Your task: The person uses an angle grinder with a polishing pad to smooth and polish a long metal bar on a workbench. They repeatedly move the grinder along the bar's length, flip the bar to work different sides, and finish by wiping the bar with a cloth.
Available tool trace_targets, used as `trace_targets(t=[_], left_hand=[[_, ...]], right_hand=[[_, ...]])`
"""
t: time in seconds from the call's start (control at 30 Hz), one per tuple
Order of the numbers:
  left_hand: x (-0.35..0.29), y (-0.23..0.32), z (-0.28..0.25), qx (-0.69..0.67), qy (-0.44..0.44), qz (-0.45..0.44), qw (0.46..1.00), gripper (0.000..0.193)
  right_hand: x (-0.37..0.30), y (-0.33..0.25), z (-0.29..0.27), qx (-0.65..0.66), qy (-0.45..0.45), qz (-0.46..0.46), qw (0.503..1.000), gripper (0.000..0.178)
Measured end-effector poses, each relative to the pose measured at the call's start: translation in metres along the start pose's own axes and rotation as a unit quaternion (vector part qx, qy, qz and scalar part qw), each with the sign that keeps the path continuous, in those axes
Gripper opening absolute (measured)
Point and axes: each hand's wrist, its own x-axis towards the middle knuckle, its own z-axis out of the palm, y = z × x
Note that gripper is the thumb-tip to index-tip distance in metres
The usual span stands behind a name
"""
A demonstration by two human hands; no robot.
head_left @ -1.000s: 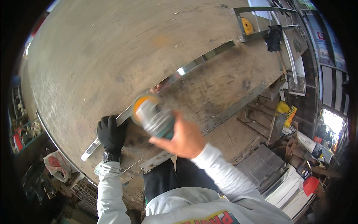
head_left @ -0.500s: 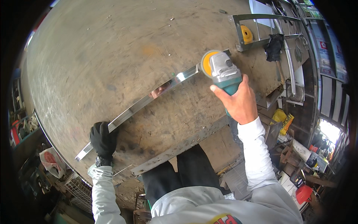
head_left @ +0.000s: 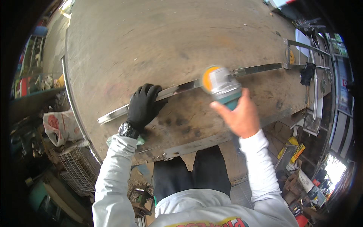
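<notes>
A long, shiny metal bar (head_left: 257, 69) lies across the worktable (head_left: 170, 45), slanting from near left to far right. My left hand (head_left: 143, 104), in a black glove, is closed over the bar near its left end. My bare right hand (head_left: 242, 117) grips the teal body of an angle grinder (head_left: 225, 85) with a grey metal head. The grinder's yellow disc (head_left: 209, 78) is at the middle of the bar and hides a short stretch of it. Blur on the grinder keeps me from telling whether the disc touches the metal.
At the far right stand a metal frame (head_left: 310, 46) and a black glove or cloth (head_left: 308, 73). A white plastic bag (head_left: 62, 126) and a wire basket (head_left: 77, 168) are beyond the table's left edge. Yellow packaging (head_left: 293, 149) and clutter lie at the lower right.
The grinder has moved left along the bar, from near its right end to its middle. My left hand sits farther from the bar's left end. The whole view has shifted.
</notes>
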Motion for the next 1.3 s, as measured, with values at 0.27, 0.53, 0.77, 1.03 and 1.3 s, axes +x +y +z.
trace_targets(t=[0.27,0.53,0.77,1.03,1.3], left_hand=[[-0.131,-0.149,-0.086,0.026,0.068,-0.02,0.997,0.045],[-0.156,-0.166,-0.086,0.052,0.159,-0.052,0.984,0.037],[-0.155,-0.172,-0.08,0.038,0.15,-0.069,0.986,0.043],[-0.158,-0.173,-0.078,0.022,0.163,-0.073,0.984,0.046],[-0.158,-0.173,-0.078,0.03,0.162,-0.072,0.984,0.048]], right_hand=[[0.002,0.005,-0.018,-0.07,0.064,0.068,0.993,0.075],[-0.024,-0.083,0.07,-0.064,-0.009,0.035,0.997,0.07],[-0.053,-0.175,0.178,-0.102,-0.194,-0.015,0.976,0.076],[-0.052,-0.168,0.163,-0.087,-0.206,0.017,0.975,0.082],[-0.027,-0.071,0.047,-0.079,0.009,0.098,0.992,0.084]])
